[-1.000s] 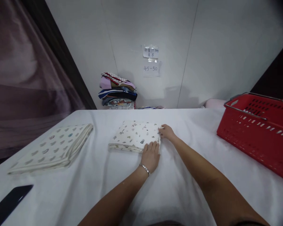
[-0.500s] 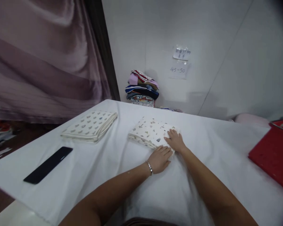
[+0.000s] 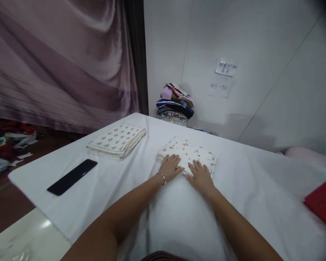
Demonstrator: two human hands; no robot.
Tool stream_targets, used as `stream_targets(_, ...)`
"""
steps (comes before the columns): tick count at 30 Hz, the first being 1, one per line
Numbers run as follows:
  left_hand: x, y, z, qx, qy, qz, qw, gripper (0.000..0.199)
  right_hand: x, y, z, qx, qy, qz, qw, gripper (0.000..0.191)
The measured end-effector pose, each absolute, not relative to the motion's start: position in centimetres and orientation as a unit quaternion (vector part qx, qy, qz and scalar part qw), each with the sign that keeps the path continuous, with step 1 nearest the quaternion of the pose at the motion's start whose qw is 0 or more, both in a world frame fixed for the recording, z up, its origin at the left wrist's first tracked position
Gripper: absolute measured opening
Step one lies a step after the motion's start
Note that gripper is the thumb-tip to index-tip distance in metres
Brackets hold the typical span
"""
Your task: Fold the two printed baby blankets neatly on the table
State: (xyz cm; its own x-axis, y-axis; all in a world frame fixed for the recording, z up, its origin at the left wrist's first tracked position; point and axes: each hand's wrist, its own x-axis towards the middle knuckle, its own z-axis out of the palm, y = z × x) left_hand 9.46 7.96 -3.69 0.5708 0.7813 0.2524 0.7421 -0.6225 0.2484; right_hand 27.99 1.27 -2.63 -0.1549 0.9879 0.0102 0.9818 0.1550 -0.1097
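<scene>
A folded white cloth with small brown and grey prints lies flat in the middle of the white-covered table. My left hand, a silver bracelet at its wrist, rests with fingers stretched on the cloth's near left edge. Beside it, my right hand lies spread on the near edge further right. Both palms face down and neither hand grips anything. To the left sits a second folded white cloth, patterned with grey motifs, apart from both hands.
A black phone-like slab lies at the table's left. Something red occupies the right edge. Behind the table, a stack of folded fabrics stands against the wall under paper notes. A pinkish curtain hangs at left.
My left hand has moved from the cloth's near right corner to its near left part. My right hand has slid back to the near edge. The camera view has turned left.
</scene>
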Motion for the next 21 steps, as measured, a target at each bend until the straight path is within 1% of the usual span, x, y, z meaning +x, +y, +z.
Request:
stream_targets(4, 8.4, 9.3, -2.7, 0.88, 0.436, 0.174, 0.071, 0.045, 28.2, 1.2, -3.1, -0.649, -0.759, 0.04, 0.033, 0.066)
stream_targets(9, 5.9, 11.9, -2.3, 0.8, 0.576, 0.143, 0.091, 0.051, 28.1, 1.2, -2.6, -0.65, -0.758, 0.047, 0.028, 0.067)
stream_targets(14, 5.0, 12.5, -3.1, 0.791, 0.58, 0.146, 0.127, 0.052, 27.9, 1.1, -2.5, -0.652, -0.756, 0.045, 0.031, 0.067)
stream_targets(18, 5.2, 13.5, -2.1, 0.755, 0.613, 0.139, 0.187, 0.05, 27.9, 1.1, -2.4, -0.654, -0.754, 0.057, 0.03, 0.067)
stream_targets(21, 5.3, 15.0, -1.1, 0.725, 0.647, 0.124, 0.201, 0.052, 27.9, 1.1, -2.4, -0.654, -0.754, 0.06, 0.032, 0.069)
